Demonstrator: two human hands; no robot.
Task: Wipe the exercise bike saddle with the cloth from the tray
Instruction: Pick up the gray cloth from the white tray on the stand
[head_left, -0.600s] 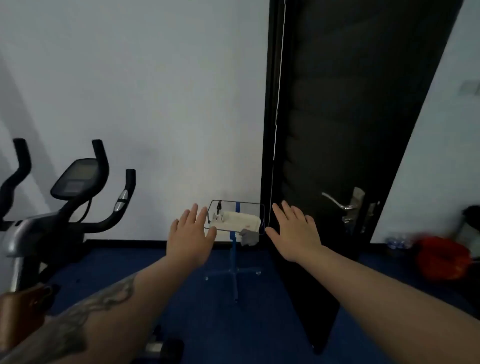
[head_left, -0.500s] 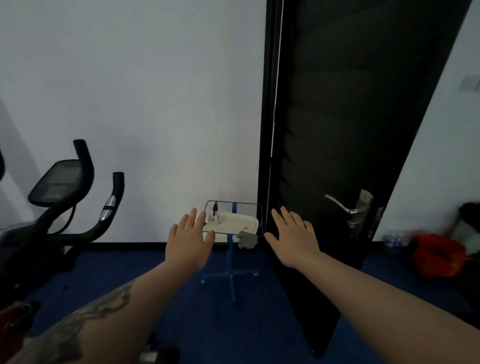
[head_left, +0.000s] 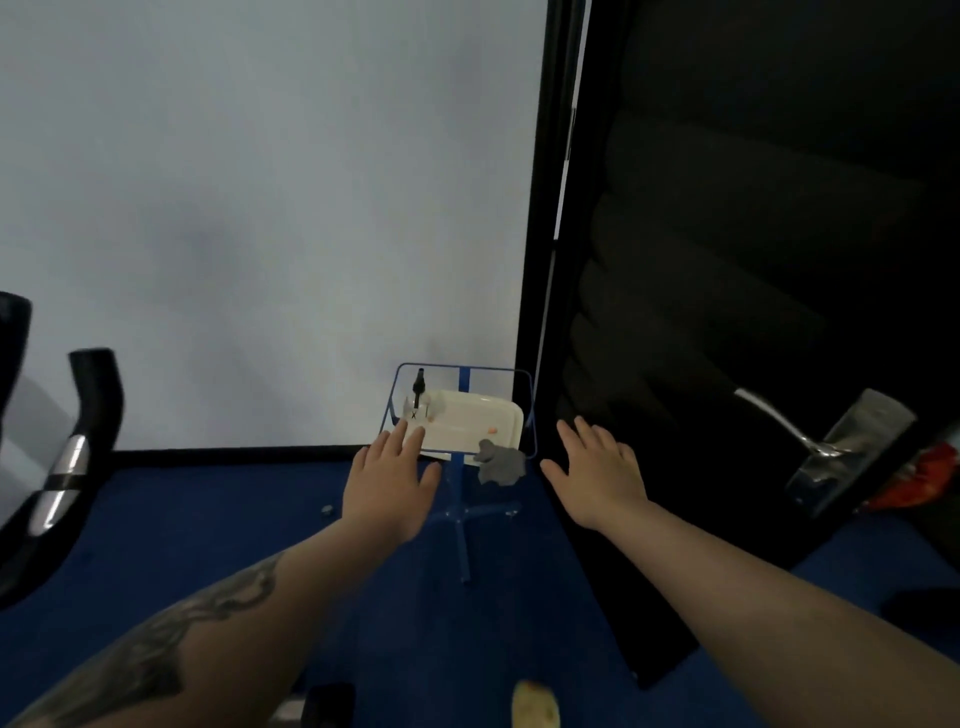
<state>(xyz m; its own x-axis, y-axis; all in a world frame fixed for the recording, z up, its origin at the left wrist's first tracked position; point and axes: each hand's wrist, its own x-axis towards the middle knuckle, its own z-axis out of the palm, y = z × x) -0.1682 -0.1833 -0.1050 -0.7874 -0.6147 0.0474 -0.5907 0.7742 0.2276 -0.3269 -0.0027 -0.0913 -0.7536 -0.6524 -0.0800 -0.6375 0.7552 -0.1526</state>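
A white tray (head_left: 498, 415) rests on a blue-framed stand (head_left: 462, 512) against the white wall. A grey cloth (head_left: 500, 462) hangs over the tray's near right corner. My left hand (head_left: 390, 480) is stretched forward, fingers apart, holding nothing, its fingertips overlapping the tray's near left edge in the view. My right hand (head_left: 597, 470) is also flat with spread fingers, just right of the cloth and apart from it. Only the exercise bike's black handlebar (head_left: 78, 447) shows at the far left; the saddle is out of view.
A small black tool (head_left: 418, 387) stands at the tray's back left, and a small orange piece (head_left: 491, 430) lies on the tray. A black open door (head_left: 727, 322) with a metal handle (head_left: 779, 423) stands to the right. The floor is blue carpet (head_left: 208, 530).
The view has swung right and closer to the tray; the bike has slid to the left edge. Both hands stay spread and have come nearer the tray.
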